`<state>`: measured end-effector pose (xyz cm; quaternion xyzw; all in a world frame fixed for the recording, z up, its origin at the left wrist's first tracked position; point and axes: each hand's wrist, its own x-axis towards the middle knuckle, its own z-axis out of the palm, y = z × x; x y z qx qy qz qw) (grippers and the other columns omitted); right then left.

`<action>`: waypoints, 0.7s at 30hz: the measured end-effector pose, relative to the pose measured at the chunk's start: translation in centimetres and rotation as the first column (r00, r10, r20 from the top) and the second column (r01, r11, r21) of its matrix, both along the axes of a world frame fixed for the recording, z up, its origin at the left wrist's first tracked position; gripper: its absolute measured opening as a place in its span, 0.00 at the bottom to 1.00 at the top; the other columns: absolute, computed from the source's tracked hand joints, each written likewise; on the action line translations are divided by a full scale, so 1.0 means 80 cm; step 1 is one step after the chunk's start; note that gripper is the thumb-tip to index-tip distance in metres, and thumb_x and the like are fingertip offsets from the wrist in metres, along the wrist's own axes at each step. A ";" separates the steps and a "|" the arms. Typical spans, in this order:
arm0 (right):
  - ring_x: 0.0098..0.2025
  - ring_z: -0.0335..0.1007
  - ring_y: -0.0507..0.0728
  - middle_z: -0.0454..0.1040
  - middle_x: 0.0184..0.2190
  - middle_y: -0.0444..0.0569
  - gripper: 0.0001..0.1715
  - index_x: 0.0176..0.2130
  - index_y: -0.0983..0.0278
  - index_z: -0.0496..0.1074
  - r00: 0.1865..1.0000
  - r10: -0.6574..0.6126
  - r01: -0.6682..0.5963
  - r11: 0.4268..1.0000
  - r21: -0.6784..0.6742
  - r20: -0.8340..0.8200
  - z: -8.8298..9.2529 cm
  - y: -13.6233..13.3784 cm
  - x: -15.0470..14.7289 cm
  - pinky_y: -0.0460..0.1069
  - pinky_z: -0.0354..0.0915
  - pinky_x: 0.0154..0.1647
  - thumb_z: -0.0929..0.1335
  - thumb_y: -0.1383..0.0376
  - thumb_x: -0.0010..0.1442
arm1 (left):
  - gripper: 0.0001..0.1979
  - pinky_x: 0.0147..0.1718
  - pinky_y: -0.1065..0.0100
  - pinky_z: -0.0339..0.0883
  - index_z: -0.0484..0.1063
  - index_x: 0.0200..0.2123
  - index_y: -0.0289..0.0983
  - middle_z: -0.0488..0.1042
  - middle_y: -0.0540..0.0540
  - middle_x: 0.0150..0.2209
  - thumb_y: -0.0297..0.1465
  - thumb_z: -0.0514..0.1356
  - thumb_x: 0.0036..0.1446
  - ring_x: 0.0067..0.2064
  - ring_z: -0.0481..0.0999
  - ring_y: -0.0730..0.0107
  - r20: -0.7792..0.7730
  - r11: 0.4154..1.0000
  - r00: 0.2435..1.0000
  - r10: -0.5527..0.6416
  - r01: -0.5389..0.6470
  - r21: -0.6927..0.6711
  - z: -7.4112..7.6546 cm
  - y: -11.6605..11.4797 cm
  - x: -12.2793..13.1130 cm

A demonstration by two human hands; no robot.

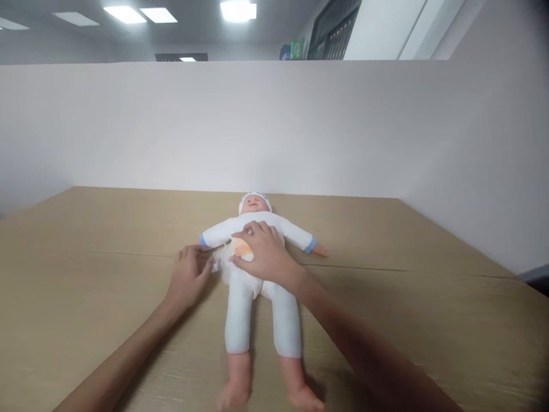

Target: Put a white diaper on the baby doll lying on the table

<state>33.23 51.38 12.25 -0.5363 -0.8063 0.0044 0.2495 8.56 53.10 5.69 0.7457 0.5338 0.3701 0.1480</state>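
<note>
A pale wall backed the wooden bench. My right fingers spread over the doll's diaper; whether my left fingers gripped anything, I couldn't tell.

1. The right hand hides part of the diaper and its orange print.
2. A translucent tab blurs beside the left hand; contact cannot be told.
3. The left hand covers the doll's left-lying hand.
4. The doll's blurred feet meet the near edge, which cuts off both forearms.
5. Marks on the cap are too small to read.
6. The far partition hides the base of a green object.
</note>
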 end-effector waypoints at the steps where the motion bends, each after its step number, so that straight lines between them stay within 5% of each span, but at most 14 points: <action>1: 0.57 0.66 0.71 0.74 0.56 0.59 0.32 0.59 0.57 0.80 0.999 -0.006 0.007 0.999 -0.031 0.035 0.004 0.008 -0.004 0.66 0.62 0.61 0.77 0.45 0.63 | 0.19 0.59 0.44 0.63 0.71 0.49 0.39 0.76 0.39 0.51 0.48 0.57 0.71 0.54 0.71 0.45 -0.074 1.000 0.997 0.010 -0.012 -0.024 -0.006 -0.003 -0.005; 5: 0.58 0.65 0.70 0.74 0.53 0.58 0.25 0.48 0.55 0.86 0.991 0.036 -0.011 0.981 -0.193 0.126 0.018 0.035 -0.018 0.66 0.58 0.63 0.74 0.41 0.64 | 0.18 0.58 0.43 0.59 0.72 0.44 0.41 0.76 0.40 0.51 0.50 0.59 0.68 0.55 0.70 0.43 -0.194 0.989 0.981 -0.023 -0.006 -0.145 -0.012 -0.005 0.002; 10: 0.56 0.68 0.70 0.79 0.48 0.53 0.12 0.37 0.57 0.84 0.994 0.058 -0.031 0.963 -0.268 0.093 0.018 0.057 -0.019 0.64 0.59 0.61 0.75 0.53 0.65 | 0.13 0.57 0.44 0.58 0.74 0.37 0.41 0.77 0.40 0.47 0.45 0.65 0.61 0.58 0.69 0.39 -0.119 0.967 0.990 -0.076 0.044 -0.252 -0.009 0.004 0.016; 14: 0.52 0.73 0.65 0.83 0.45 0.49 0.12 0.39 0.58 0.80 1.000 -0.023 0.016 0.959 -0.282 -0.020 0.015 0.066 -0.014 0.58 0.62 0.55 0.70 0.56 0.71 | 0.12 0.53 0.49 0.61 0.72 0.33 0.40 0.79 0.42 0.43 0.42 0.64 0.62 0.54 0.72 0.44 0.000 0.941 0.994 -0.109 0.103 -0.321 -0.006 0.015 0.011; 18: 0.49 0.74 0.63 0.84 0.43 0.46 0.07 0.38 0.58 0.76 0.993 -0.058 0.029 0.962 -0.271 -0.100 0.010 0.067 -0.011 0.54 0.62 0.49 0.72 0.58 0.68 | 0.13 0.42 0.59 0.66 0.68 0.40 0.41 0.79 0.47 0.34 0.44 0.59 0.68 0.38 0.77 0.58 0.201 0.893 0.967 -0.158 0.227 -0.388 0.004 0.024 0.003; 21: 0.47 0.74 0.63 0.84 0.41 0.46 0.05 0.37 0.58 0.75 0.988 -0.069 0.033 0.968 -0.249 -0.136 0.003 0.066 -0.012 0.54 0.61 0.49 0.74 0.61 0.66 | 0.15 0.39 0.64 0.67 0.66 0.46 0.41 0.79 0.48 0.35 0.46 0.58 0.71 0.38 0.78 0.62 0.344 0.871 0.922 -0.176 0.309 -0.383 0.015 0.028 0.003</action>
